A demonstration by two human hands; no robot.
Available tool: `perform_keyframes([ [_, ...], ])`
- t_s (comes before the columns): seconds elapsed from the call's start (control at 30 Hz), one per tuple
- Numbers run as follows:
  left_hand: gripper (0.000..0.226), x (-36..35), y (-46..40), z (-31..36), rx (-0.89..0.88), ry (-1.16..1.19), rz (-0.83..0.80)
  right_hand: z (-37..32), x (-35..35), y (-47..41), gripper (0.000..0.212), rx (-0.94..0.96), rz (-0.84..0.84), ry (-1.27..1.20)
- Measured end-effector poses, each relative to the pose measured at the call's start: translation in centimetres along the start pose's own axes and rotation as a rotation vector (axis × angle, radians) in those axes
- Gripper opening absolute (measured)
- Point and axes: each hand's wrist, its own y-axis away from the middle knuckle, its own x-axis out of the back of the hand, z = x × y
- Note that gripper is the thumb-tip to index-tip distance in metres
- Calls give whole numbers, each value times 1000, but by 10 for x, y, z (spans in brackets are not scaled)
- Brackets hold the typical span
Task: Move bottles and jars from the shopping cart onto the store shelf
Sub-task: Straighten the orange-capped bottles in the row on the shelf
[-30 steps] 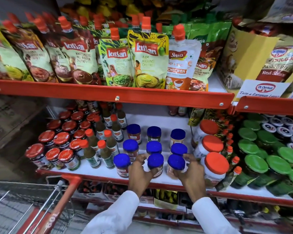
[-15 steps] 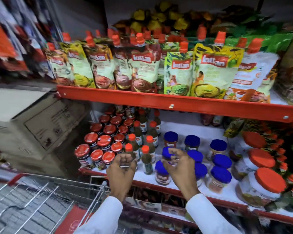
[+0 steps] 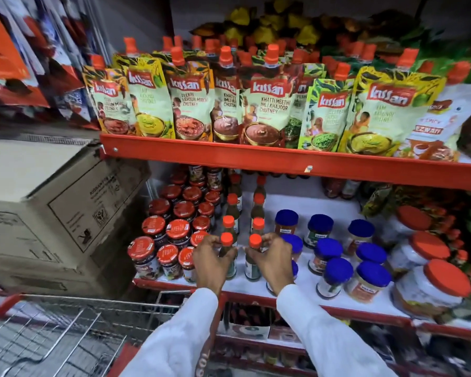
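Hands grip two small orange-capped bottles at the shelf's [image 3: 256,291] front edge: left hand [image 3: 211,263] clasps the left bottle [image 3: 227,255], right hand [image 3: 273,261] the right bottle [image 3: 254,258]. Both bottles stand upright between red-lidded jars [image 3: 169,240] and blue-lidded jars [image 3: 335,257], above the cart [image 3: 74,333].

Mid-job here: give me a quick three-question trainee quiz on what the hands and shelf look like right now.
1. True or false: each hand grips an orange-capped bottle.
2. What cap colour do the jars right of the right hand have?
3. Which lies left of the left hand: A) green-lidded jars, B) red-lidded jars, C) pouches?

Key
1. True: left bottle, right bottle, both at the front edge of the shelf.
2. Blue.
3. B.
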Motion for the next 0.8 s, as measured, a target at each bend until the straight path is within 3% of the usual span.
perform_keyframes([
  [0.23,18,13,-9,-5,-51,-6,-123,3,2,1,18,80,-18,50],
  [0.43,28,19,-14,-4,-82,3,-241,6,2,5,31,33,-70,16],
  [0.6,39,13,-7,-8,-56,7,-164,10,-5,11,31,33,2,-17],
  [0.8,27,7,-3,-8,-10,26,-96,15,-8,13,21,12,18,-52],
])
